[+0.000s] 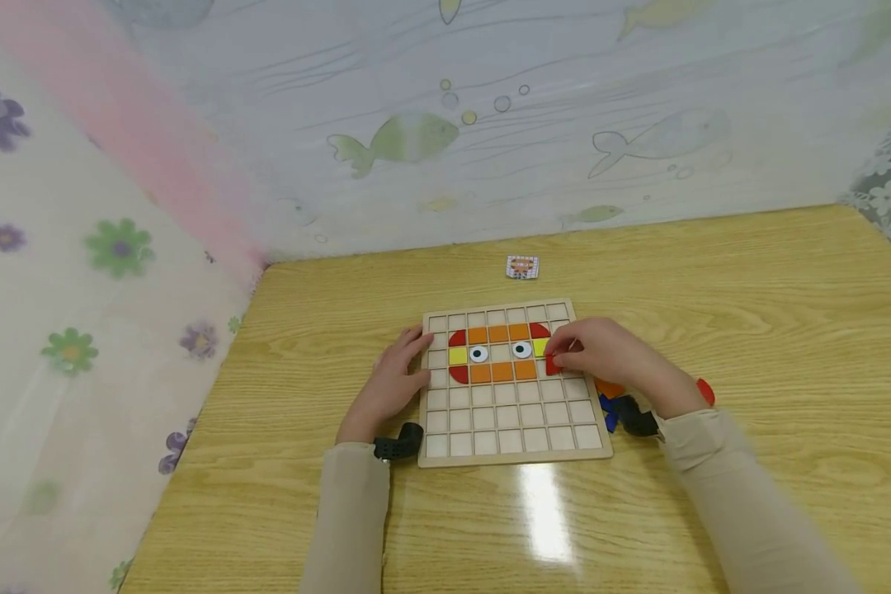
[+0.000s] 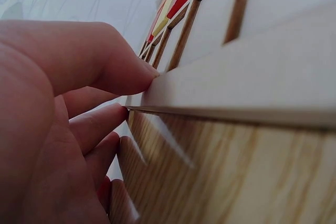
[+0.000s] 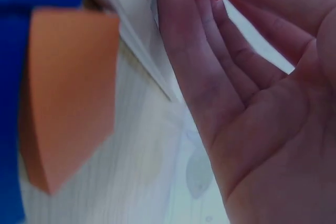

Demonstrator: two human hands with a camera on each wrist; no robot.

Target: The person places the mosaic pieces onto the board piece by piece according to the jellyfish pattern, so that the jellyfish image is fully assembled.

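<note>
A square wooden grid board [image 1: 516,459] lies on the table. Set in its upper cells are orange tiles [image 1: 498,333], yellow tiles, red rounded-corner tiles [image 1: 458,374] and two eye tiles [image 1: 478,354]. At the board's left rim rests my left hand [image 1: 392,378], its thumb and fingertips touching the edge. My right hand [image 1: 609,359] pinches a red tile [image 1: 553,365] over the right end of the lower orange row. Only a bit of that tile shows between the fingers in the right wrist view; whether it touches the board I cannot tell.
Loose orange [image 3: 73,87] and blue pieces [image 1: 607,412] lie right of the board, partly hidden by the right hand and its wrist camera [image 1: 634,416]. A red piece [image 1: 705,391] shows beyond the wrist. A small pattern card [image 1: 522,266] lies behind the board, near the wall.
</note>
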